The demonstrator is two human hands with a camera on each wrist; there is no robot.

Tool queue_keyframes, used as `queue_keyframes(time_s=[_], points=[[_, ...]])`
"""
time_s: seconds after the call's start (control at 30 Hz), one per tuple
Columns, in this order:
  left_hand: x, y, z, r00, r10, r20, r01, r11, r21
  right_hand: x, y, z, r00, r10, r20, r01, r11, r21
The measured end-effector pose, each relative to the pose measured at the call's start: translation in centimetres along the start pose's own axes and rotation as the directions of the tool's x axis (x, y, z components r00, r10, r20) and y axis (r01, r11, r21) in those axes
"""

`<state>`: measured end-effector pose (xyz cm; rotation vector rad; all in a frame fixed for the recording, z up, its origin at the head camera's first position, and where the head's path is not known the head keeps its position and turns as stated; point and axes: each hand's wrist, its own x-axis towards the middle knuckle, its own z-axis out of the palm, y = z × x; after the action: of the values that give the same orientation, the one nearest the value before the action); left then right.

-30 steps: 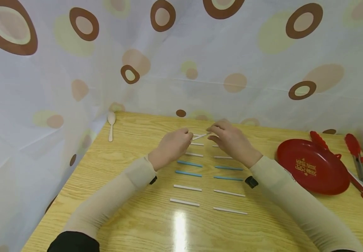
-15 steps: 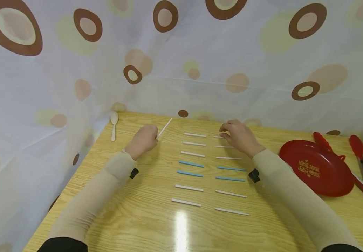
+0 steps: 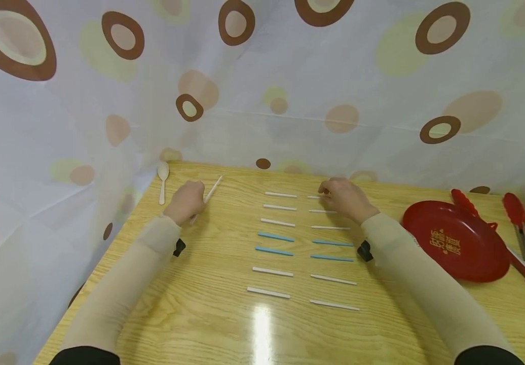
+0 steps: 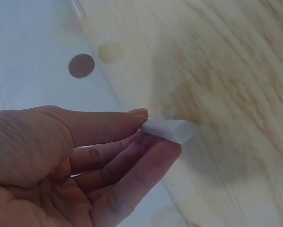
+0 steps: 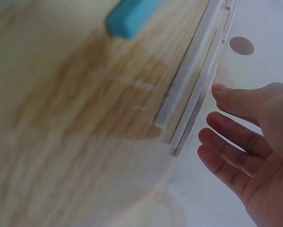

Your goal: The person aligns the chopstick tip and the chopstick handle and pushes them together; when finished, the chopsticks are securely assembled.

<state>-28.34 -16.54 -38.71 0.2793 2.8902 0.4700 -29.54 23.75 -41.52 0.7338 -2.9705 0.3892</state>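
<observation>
My left hand (image 3: pixel 186 203) pinches a thin white square-ended stick (image 3: pixel 214 188) between thumb and fingers, left of the laid-out sticks; the left wrist view shows the stick's blunt end (image 4: pixel 181 131) past the fingertips. My right hand (image 3: pixel 344 198) hovers at the far end of the right column, fingers loosely bent and holding nothing. In the right wrist view its thumb comes close to several white sticks (image 5: pixel 184 80). Two columns lie on the table, white sticks (image 3: pixel 271 272) at both ends of each and blue sticks (image 3: pixel 275 236) between. The right hand partly covers the farthest right stick (image 3: pixel 313 196).
A pale spoon (image 3: pixel 162 180) lies at the table's far left corner. On the right are a red oval plate (image 3: pixel 477 253) with gold lettering and red-tipped tongs (image 3: pixel 524 238). A patterned cloth (image 3: pixel 262 121) hangs behind the wooden table (image 3: pixel 198 304).
My left hand has carried the white stick away from the right hand, leftward toward the spoon. My right hand has drawn back slightly to the right, its fingers no longer at the stick.
</observation>
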Motion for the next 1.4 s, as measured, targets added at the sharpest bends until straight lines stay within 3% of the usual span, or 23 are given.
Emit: queue_keyframes(time_s=[0.23,0.37,0.6,1.2,1.3,1.4], points=[[-0.3,-1.5,0.1,1.000,-0.031,0.003,0.031,0.997,-0.067,0.2,0.2,0.2,1.000,0.006,0.007,-0.006,1.000,-0.002],[-0.3,-2.1,0.1,0.999,-0.040,-0.009,0.039,0.997,-0.064,0.1,0.1,0.2,1.000,0.007,0.021,-0.007,1.000,-0.003],[-0.1,-2.2,0.1,0.998,-0.053,-0.027,0.051,0.997,-0.052,-0.1,0.3,0.3,0.998,0.040,0.046,-0.041,0.999,0.014],[0.0,-2.4,0.0,0.998,-0.053,-0.041,0.051,0.997,-0.052,0.2,0.6,0.4,0.999,0.014,0.039,-0.013,1.000,-0.010],[0.0,-2.2,0.0,0.996,-0.061,-0.071,0.061,0.998,-0.007,0.2,0.5,0.4,0.999,0.014,0.042,-0.014,1.000,-0.007],[0.2,-1.6,0.1,0.986,-0.045,-0.160,0.062,0.992,0.106,0.1,0.4,0.3,0.999,0.016,0.051,-0.016,1.000,-0.004]])
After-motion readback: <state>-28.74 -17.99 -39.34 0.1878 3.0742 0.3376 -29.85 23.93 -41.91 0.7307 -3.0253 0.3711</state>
